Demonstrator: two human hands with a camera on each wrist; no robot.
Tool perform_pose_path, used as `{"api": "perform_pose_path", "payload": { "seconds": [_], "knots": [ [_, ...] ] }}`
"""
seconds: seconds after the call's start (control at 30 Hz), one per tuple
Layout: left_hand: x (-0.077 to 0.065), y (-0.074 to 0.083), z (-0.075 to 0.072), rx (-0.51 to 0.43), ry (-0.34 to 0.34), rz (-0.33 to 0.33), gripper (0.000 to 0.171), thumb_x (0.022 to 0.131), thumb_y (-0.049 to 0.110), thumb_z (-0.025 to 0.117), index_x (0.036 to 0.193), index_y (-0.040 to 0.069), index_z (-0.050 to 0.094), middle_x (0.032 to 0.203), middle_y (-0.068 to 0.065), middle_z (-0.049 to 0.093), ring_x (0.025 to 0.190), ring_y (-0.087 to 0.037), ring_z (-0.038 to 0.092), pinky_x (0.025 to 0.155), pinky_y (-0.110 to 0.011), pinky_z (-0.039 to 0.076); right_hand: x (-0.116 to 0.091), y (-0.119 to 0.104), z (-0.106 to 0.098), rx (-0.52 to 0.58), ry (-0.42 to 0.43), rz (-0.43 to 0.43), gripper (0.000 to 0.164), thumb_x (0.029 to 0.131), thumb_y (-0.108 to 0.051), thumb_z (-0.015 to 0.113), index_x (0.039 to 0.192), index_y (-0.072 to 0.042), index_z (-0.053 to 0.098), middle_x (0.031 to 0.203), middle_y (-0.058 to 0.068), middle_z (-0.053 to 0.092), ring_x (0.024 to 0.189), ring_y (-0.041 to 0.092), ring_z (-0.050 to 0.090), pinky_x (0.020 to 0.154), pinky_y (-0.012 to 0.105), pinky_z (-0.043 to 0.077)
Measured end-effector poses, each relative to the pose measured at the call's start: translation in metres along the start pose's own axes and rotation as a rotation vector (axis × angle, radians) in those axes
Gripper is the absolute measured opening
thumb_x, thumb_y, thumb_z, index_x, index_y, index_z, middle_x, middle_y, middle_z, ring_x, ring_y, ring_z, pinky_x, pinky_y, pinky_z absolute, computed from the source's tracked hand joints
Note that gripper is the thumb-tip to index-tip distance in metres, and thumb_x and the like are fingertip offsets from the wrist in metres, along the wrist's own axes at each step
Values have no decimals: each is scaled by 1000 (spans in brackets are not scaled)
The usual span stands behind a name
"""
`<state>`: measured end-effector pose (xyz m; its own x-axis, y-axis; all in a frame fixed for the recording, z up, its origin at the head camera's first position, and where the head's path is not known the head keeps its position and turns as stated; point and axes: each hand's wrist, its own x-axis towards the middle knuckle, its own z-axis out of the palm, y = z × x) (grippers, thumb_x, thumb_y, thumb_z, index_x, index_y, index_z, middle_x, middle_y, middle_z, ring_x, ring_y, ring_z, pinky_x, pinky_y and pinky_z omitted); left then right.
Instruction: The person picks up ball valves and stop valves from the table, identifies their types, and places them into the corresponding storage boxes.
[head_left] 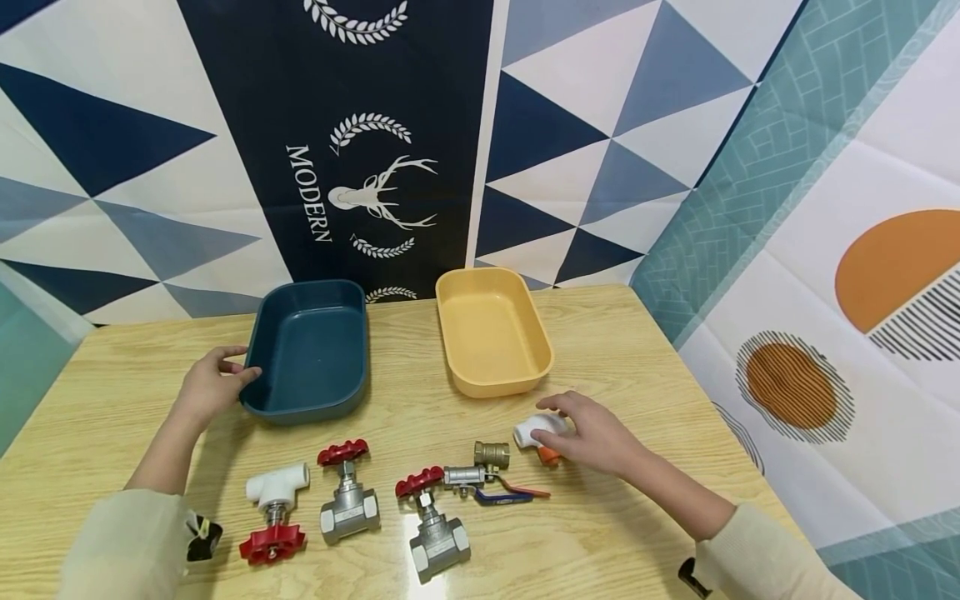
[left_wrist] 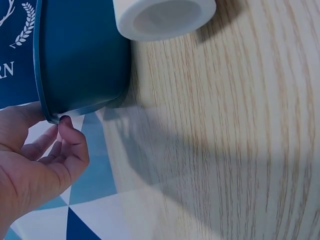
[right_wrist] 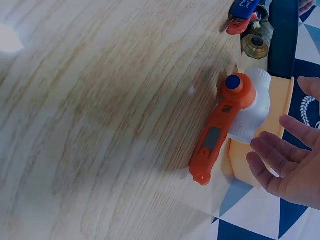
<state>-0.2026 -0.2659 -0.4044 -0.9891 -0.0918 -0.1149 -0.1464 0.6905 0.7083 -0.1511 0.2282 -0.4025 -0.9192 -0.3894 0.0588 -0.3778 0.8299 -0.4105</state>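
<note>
Lettering: "MODERN" in white capitals, set sideways on the black panel (head_left: 247, 75) of the patterned cloth behind the table (head_left: 600, 533), beside a white deer head (head_left: 356, 198) and leaf sprays. In the right wrist view, the blue lever (right_wrist: 245, 7) bears small white characters, too small to read surely.

Left hand (head_left: 213, 383): forearm reaching forward from a cream sleeve; thumb over the rim and fingers outside, pinching the near left edge of the dark blue tray (head_left: 315, 358), which stands upright at the back of the table.

Right hand (head_left: 600, 433): forearm reaching in from the lower right; fingers parted and lightly bent, holding nothing, at the white valve (head_left: 528, 432); contact cannot be told. The valve lies on the table just in front of the yellow tray (head_left: 491, 333); its orange handle (right_wrist: 215, 142) carries a blue cap.

Further items, near side of table: one brass fitting (head_left: 492, 453); one small silver valve (head_left: 465, 476), touching a red-wheeled metal valve (head_left: 438, 546); a second red-wheeled metal valve (head_left: 350, 504); one white tee valve (head_left: 281, 483), red wheel towards the near edge.
</note>
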Motion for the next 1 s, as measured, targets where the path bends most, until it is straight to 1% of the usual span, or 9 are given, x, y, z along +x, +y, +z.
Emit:
{"api": "perform_pose_path", "payload": {
  "seconds": [0.23, 0.4, 0.63, 0.87, 1.0],
  "knots": [
    [-1, -1, 0, -11, -1, 1, 57, 97, 25, 49, 138, -9, 32, 115, -30, 46, 91, -31, 52, 63, -25, 45, 1, 3, 2, -8, 26, -14, 42, 83, -37, 67, 115, -10, 62, 111, 7, 64, 102, 24, 60, 85, 42, 48],
    [-1, -2, 1, -40, -10, 1, 56, 97, 23, 49, 139, -9, 31, 114, -30, 46, 89, -29, 55, 65, -28, 50, 1, 6, 5, -16, 18, -7, 44, 82, -38, 69, 115, -10, 62, 110, 6, 64, 105, 24, 58, 87, 42, 47],
    [0, -3, 2, -55, -9, 3, 56, 97, 22, 49, 139, -9, 30, 112, -29, 46, 85, -26, 57, 65, -30, 53, 1, 10, 11, -39, 1, -17, 46, 79, -38, 71, 114, -10, 63, 107, 5, 65, 100, 22, 58, 80, 36, 47],
    [0, -1, 1, -58, -12, 9, 55, 97, 21, 49, 139, -9, 31, 111, -28, 46, 85, -26, 56, 65, -30, 53, 1, 15, 17, -37, 9, -30, 48, 75, -36, 76, 114, -10, 63, 105, 6, 64, 95, 19, 56, 76, 33, 46],
    [0, -1, 1, -52, -11, 12, 55, 97, 21, 49, 139, -10, 31, 111, -28, 47, 83, -24, 56, 64, -29, 52, 0, 17, 20, -39, -4, -23, 52, 73, -36, 77, 117, -11, 62, 107, 6, 62, 94, 18, 55, 75, 31, 45]
  ]
}}
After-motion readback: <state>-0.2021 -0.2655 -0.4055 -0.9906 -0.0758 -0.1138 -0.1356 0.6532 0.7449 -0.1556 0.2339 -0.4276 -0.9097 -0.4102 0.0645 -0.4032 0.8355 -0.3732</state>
